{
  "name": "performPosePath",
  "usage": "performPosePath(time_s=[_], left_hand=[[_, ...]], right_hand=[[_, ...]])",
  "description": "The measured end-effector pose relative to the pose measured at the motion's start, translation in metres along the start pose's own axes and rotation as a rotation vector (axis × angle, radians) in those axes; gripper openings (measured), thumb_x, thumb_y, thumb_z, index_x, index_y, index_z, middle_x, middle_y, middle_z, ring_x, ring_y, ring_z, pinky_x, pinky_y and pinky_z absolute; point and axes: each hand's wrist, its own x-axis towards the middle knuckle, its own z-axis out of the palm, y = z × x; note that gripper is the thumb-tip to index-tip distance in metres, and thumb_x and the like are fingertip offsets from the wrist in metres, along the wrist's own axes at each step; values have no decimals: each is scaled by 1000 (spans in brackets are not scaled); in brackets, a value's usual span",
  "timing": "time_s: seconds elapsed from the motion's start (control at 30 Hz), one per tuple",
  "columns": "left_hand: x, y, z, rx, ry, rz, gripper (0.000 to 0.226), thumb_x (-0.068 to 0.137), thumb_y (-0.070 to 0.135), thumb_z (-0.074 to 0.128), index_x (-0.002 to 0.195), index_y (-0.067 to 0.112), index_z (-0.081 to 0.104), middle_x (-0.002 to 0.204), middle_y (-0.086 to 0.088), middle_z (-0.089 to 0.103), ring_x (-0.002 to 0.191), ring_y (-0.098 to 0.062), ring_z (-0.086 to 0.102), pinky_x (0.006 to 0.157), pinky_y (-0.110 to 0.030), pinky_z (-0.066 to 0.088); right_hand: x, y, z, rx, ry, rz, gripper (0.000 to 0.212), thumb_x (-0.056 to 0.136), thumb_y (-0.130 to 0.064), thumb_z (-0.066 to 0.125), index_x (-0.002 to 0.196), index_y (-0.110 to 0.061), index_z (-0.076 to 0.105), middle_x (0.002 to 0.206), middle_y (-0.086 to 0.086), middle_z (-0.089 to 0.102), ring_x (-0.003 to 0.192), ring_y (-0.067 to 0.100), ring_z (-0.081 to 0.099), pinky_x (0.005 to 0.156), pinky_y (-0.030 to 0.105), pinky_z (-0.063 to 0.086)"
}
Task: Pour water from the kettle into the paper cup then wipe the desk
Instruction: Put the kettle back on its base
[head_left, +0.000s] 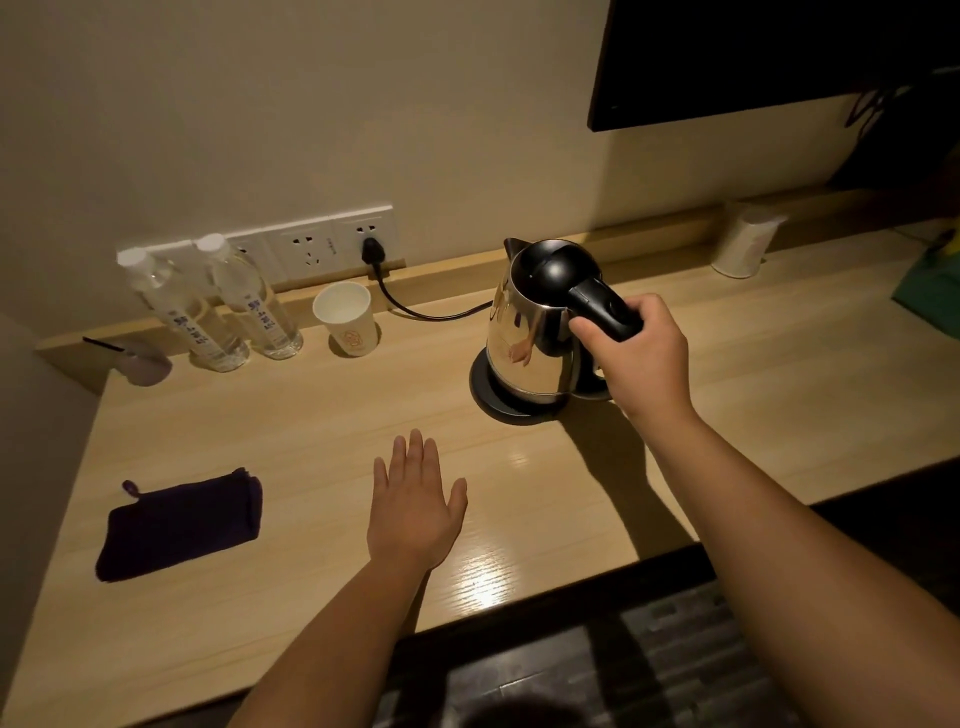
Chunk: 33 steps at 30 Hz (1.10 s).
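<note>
A pale wooden surface (519, 467) carries a steel kettle (535, 332) on its round base at right; your right hand (639, 353) is wrapped around its black handle. Your left hand (415, 499) hovers flat with fingers spread, a dark cloth (182, 525) lies left of it, and the paper cup (345, 317) stands upright near the wall.

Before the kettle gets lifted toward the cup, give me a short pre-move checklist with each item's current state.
1. Grip on kettle: right hand is wrapped around the black handle of the kettle. Ok.
2. Kettle lid shut: the black lid looks closed. Ok.
3. Paper cup upright and open: standing by the wall, mouth up. Ok.
4. Path to the cup: bare desk between base and cup; the power cord lies behind. Ok.
5. Left hand out of the way: flat over the desk, in front of the path. Ok.
6. Water level in kettle: cannot tell.
</note>
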Motion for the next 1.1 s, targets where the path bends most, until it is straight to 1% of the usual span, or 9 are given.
performPosePath(time_s=[0.07,0.13,0.23,0.33,0.57,0.73,0.8,0.9,1.1], left_hand=[[0,0,1,-3,4,4,74,96,57,10,154,13,8,162,-6,-1,148,-23,-8,118,-44,-5],[1,-1,2,-11,5,4,74,95,58,11,154,12,10,162,-6,0,148,-23,-8,118,-44,-5],[2,-1,2,-1,-13,3,75,94,58,8,154,13,7,162,-5,-3,147,-22,-11,118,-44,-7],[1,-2,2,-4,-13,2,75,94,58,7,154,13,7,162,-6,-3,147,-22,-11,118,-45,-6],[1,-1,1,1,-21,3,75,94,58,7,154,13,5,162,-5,-5,147,-22,-13,118,-45,-7],[1,-1,2,1,-29,-2,75,94,58,6,154,14,4,162,-5,-7,147,-21,-14,118,-45,-8],[1,-1,2,-9,-22,-2,75,94,58,8,154,13,5,162,-5,-6,147,-22,-13,118,-45,-7],[1,-1,2,3,-26,-3,75,94,58,8,154,13,4,162,-5,-6,147,-22,-13,118,-45,-7],[1,-1,2,4,-26,-3,75,94,58,8,154,13,4,162,-6,-5,147,-22,-13,118,-45,-7]], right_hand=[[2,0,6,0,0,6,37,78,-39,74,105,-25,52,96,-10,59,88,14,62,64,24,53],[3,1,10,-10,1,4,37,77,-40,74,104,-25,52,95,-12,59,88,13,62,69,28,55],[4,1,14,-10,-5,9,39,77,-40,74,106,-25,52,95,-11,58,89,13,62,68,26,54],[4,2,16,-6,-17,7,40,77,-40,74,107,-26,52,95,-13,58,90,15,63,70,27,55],[2,1,19,-22,-40,-21,39,78,-39,75,106,-25,50,92,-17,54,88,10,59,65,19,48],[1,2,19,-28,-41,-22,40,78,-39,74,107,-25,50,93,-16,54,90,11,59,70,25,53],[0,2,20,-18,-43,-17,40,79,-38,74,108,-25,50,93,-17,54,88,9,59,68,23,52],[-1,2,21,-26,-50,-21,39,79,-38,74,107,-25,50,92,-18,53,85,4,57,63,17,47],[-5,10,22,-21,-54,5,37,80,-37,73,105,-26,49,92,-18,52,84,2,55,61,15,43]])
